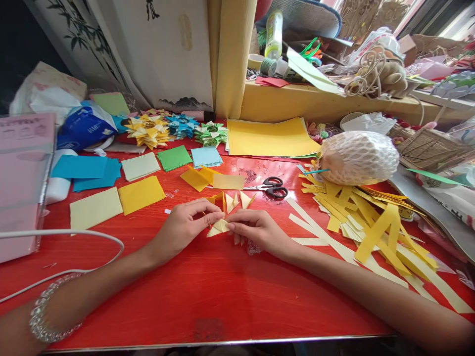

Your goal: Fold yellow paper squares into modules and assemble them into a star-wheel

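Red table (148,301), folded paper pieces (245,200), scissors (276,191), yellow strips (376,235)

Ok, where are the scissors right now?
In the head view, the scissors lie on the red table, just right of centre and beyond the right hand, blades pointing left toward a pale yellow paper rectangle.

pale yellow folded paper (218,228), red tabletop (166,301), green card stack (174,158).
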{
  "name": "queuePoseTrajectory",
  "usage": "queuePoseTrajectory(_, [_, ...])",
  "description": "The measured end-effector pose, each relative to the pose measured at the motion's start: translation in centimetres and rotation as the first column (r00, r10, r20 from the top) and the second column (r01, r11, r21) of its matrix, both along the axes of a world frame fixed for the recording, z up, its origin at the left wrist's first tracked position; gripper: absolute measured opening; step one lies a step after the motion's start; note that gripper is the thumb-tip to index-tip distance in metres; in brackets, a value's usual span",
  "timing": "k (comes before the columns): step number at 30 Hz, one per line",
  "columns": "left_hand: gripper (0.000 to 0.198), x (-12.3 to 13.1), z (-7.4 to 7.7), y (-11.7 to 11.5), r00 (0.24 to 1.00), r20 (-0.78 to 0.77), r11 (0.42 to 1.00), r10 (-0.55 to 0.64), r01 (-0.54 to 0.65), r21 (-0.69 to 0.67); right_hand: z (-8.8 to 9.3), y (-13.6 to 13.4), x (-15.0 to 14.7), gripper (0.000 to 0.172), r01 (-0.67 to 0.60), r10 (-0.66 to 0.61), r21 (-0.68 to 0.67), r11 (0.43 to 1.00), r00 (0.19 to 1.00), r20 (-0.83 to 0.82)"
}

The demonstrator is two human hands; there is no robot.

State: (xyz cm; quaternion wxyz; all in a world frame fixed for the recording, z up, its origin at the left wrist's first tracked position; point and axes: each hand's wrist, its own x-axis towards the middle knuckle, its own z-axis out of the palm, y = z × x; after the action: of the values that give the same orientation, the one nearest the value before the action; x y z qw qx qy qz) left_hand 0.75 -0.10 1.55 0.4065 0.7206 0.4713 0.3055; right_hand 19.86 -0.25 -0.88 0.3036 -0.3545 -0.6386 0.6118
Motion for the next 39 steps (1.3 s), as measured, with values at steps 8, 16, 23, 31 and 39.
queuePoseTrajectory(8, [0.028, 0.2, -0.1, 0.0, 1.000, -0.016, 0.996, 0.021, -0.023, -0.089, -0.1, -0.1, 0.0, 0.025, -0.004, -0.002, 0.069, 0.998, 0.996, 0.089])
queuePoseTrajectory(16, [0.027, 0.3, -0.7, -0.2, 0.999, -0.049, 0.997, 0.018, -0.022, -0.079, -0.2, -0.2, 0.1, 0.026, 0.012, -0.041, 0.205, 0.979, 0.990, 0.139])
queuePoseTrajectory(23, [0.029, 0.2, -0.9, -0.3, 0.998, -0.059, 0.997, 0.018, -0.022, -0.073, -0.3, -0.3, 0.0, 0.025, 0.004, -0.046, 0.242, 0.970, 0.985, 0.169])
queuePoseTrajectory(31, [0.027, 0.2, -1.1, -0.2, 1.000, -0.024, 0.990, -0.006, 0.003, -0.140, -0.6, -0.1, -0.1, 0.023, 0.059, -0.089, 0.199, 0.978, 0.986, 0.144])
queuePoseTrajectory(39, [0.027, 0.3, -1.1, -0.5, 0.999, 0.040, 0.969, -0.004, 0.014, -0.247, -0.1, -0.3, -0.3, 0.026, 0.074, -0.102, 0.161, 0.984, 0.980, 0.171])
